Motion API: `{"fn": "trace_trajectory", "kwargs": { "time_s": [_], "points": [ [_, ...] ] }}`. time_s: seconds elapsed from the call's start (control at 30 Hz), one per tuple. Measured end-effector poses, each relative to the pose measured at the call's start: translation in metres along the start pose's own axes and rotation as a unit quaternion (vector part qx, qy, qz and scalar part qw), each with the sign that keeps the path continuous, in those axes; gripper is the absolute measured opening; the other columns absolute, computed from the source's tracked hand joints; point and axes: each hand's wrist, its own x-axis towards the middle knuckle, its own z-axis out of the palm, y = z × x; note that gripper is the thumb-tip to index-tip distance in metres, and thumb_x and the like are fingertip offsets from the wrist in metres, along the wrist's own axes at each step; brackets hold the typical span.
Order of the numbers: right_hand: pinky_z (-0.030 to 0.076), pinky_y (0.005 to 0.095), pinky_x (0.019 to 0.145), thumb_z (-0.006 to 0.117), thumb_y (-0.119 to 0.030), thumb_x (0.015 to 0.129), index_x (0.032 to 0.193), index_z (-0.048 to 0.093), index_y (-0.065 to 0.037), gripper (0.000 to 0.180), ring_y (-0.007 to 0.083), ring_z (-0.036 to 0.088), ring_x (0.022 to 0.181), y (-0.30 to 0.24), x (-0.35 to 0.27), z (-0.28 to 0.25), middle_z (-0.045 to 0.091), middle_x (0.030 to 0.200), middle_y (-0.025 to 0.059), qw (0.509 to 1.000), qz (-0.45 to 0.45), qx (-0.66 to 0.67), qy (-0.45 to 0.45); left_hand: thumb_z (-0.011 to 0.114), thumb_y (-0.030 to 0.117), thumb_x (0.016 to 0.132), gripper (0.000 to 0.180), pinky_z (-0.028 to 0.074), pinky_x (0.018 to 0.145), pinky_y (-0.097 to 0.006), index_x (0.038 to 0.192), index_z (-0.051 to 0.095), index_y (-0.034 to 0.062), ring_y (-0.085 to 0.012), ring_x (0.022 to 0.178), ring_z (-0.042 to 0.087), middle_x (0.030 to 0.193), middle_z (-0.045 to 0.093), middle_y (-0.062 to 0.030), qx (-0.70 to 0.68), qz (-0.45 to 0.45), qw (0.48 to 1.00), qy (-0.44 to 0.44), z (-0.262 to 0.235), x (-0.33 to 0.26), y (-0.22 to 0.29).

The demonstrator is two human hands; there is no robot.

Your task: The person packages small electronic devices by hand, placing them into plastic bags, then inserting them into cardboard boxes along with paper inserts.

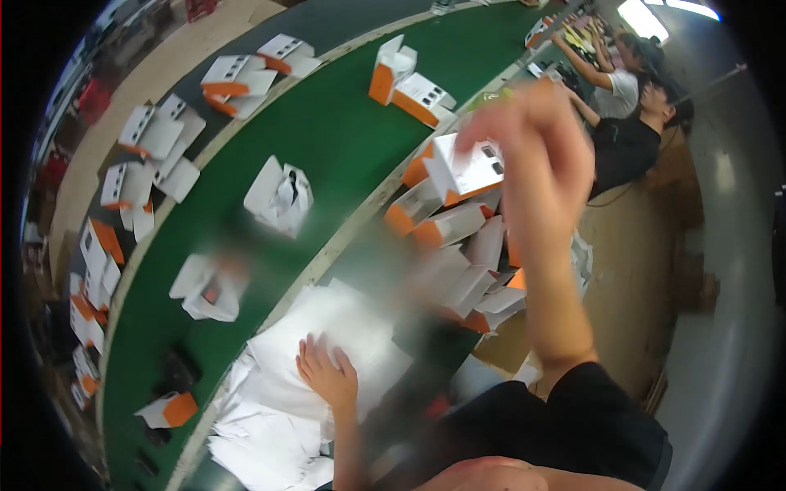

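White paper sheets (344,327) lie under your left hand (326,375), pressed flat, fingers spread. Your right hand (532,139), raised and blurred, hovers near orange-and-white boxes (458,221); its grip I cannot tell.

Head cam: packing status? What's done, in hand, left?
Done: several white-and-orange boxes lie spread along the green belt. In hand: left hand rests flat on the stack of white sheets; right hand, blurred, is raised near a box, grip unclear. Left: a pile of boxes beside the belt, plus the sheets.
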Motion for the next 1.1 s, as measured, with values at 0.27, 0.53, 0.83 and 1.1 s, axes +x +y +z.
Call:
{"fn": "trace_trajectory", "kwargs": {
  "time_s": [0.27, 0.53, 0.83, 1.1],
  "points": [
    [0.049, 0.0450, 0.102, 0.079, -0.063, 0.072, 0.135, 0.045, 0.007, 0.100, 0.0408, 0.059, 0.121, 0.322, 0.166, -0.178, 0.060, 0.127, 0.0301, 0.653, 0.252, -0.589, -0.404, 0.054, 0.024, 0.096, 0.037, 0.032, 0.114, -0.053, 0.129, 0.062, 0.0083, -0.0382, 0.134, 0.049, 0.138, 0.057, -0.0147, 0.046, 0.010, 0.999, -0.014, 0.010, 0.009, 0.006],
    [0.053, 0.0430, 0.094, 0.083, -0.060, 0.062, 0.132, 0.037, 0.006, 0.107, 0.0429, 0.065, 0.110, 0.396, 0.148, -0.174, 0.065, 0.117, 0.0306, 0.648, 0.296, -0.546, -0.440, 0.056, 0.026, 0.089, 0.046, 0.031, 0.115, -0.057, 0.129, 0.060, 0.0038, -0.0420, 0.135, 0.047, 0.140, 0.054, -0.0205, 0.034, -0.033, 0.998, -0.031, 0.008, -0.002, -0.001],
    [0.051, 0.0390, 0.094, 0.084, -0.051, 0.071, 0.137, 0.044, 0.005, 0.095, 0.0349, 0.061, 0.114, 0.150, 0.206, -0.090, 0.060, 0.126, 0.0255, 0.661, 0.198, -0.570, -0.446, 0.063, 0.018, 0.089, 0.041, 0.030, 0.116, -0.054, 0.129, 0.062, 0.0099, -0.0373, 0.136, 0.048, 0.141, 0.055, -0.0157, 0.009, -0.038, 0.999, -0.032, 0.007, 0.007, 0.003],
    [0.028, 0.0566, 0.119, 0.078, 0.003, 0.069, 0.134, 0.054, -0.021, 0.073, 0.0247, 0.046, 0.138, 0.124, 0.023, 0.057, 0.056, 0.136, 0.0032, 0.570, -0.246, -0.403, -0.673, 0.063, 0.019, 0.089, 0.039, 0.030, 0.116, -0.052, 0.127, 0.064, 0.0113, -0.0349, 0.135, 0.048, 0.138, 0.057, -0.0138, 0.003, -0.034, 0.999, -0.018, 0.009, -0.001, -0.012]
  ]
}}
